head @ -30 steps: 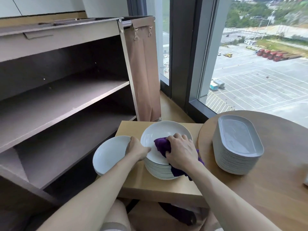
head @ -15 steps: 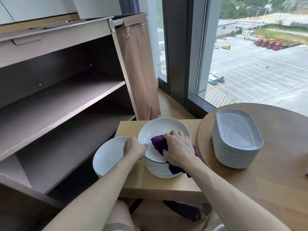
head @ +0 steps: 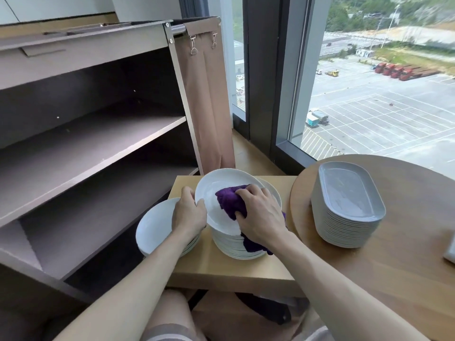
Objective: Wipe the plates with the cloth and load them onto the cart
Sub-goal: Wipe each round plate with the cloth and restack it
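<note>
While gripped, plate under cloth

Head-worn wide-angle view, looking forward and down.
Only one view: it faces a low wooden table close below, cart at left, window ahead and right; forearms enter from the bottom edge.

White round plate tilted atop tall white stack, crumpled purple cloth pressed on it. Second white plate pile lower left. Grey-brown cart at left, shelves bare.
</note>
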Demonstrator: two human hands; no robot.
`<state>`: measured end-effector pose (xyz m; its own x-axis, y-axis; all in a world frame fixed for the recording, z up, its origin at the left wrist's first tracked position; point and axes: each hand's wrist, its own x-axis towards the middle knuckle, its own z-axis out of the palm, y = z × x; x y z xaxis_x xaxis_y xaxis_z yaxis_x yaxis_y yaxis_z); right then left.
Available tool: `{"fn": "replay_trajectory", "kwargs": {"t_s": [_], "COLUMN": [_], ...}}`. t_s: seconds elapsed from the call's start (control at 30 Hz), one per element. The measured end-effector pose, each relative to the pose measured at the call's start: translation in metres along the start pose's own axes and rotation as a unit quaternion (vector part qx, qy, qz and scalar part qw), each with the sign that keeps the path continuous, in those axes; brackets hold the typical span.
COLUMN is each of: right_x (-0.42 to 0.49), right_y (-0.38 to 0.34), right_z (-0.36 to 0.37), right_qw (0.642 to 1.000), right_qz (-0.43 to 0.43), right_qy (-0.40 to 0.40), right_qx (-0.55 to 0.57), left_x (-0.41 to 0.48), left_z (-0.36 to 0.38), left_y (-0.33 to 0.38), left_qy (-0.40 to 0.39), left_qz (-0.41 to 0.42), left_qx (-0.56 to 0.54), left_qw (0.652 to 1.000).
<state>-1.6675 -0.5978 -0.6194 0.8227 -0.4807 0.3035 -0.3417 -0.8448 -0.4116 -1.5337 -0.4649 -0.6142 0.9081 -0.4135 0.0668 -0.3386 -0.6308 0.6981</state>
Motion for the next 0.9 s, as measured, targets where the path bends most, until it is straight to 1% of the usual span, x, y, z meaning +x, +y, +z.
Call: {"fn": "replay_trajectory", "kwargs": {"t_s": [0.07, 0.17, 0.27, 0.37, 0.47, 0.53, 0.67, 0.8, 0.9], "right_x": [-0.002, -0.003, 0.002, 0.008, 0.012, 0.011, 0.01, 0.012, 0.011], "right_y": [-0.004, -0.008, -0.007, -0.003, -0.003, -0.004, -0.003, -0.004, -0.003], "right_z": [-0.002, 0.0, 0.004, 0.011, 0.019, 0.025, 0.032, 0.034, 0.035], "right_qw": [0.999, 0.994, 0.991, 0.994, 0.997, 0.999, 0.999, 0.998, 0.998], "right_qz": [-0.007, -0.003, 0.011, 0.027, 0.036, 0.038, 0.026, 0.035, 0.035], "right_qy": [0.03, 0.096, 0.119, 0.103, 0.06, 0.03, 0.001, -0.025, -0.036], "right_qx": [0.012, 0.041, 0.053, 0.035, 0.013, 0.008, -0.021, -0.038, -0.046], "left_x": [-0.004, -0.007, -0.007, -0.008, -0.013, -0.017, -0.025, -0.032, -0.035], "left_z": [-0.007, -0.025, -0.045, -0.061, -0.069, -0.069, -0.06, -0.05, -0.043], "left_y": [-0.01, -0.028, -0.052, -0.075, -0.097, -0.11, -0.131, -0.147, -0.157], "left_qy": [0.026, 0.068, 0.114, 0.154, 0.176, 0.176, 0.188, 0.193, 0.193], "left_qz": [0.021, 0.025, 0.013, -0.018, -0.067, -0.11, -0.174, -0.213, -0.225], "left_qx": [-0.023, -0.063, -0.085, -0.094, -0.115, -0.136, -0.142, -0.129, -0.119], "left_qw": [0.999, 0.995, 0.99, 0.983, 0.975, 0.969, 0.956, 0.949, 0.948]}}
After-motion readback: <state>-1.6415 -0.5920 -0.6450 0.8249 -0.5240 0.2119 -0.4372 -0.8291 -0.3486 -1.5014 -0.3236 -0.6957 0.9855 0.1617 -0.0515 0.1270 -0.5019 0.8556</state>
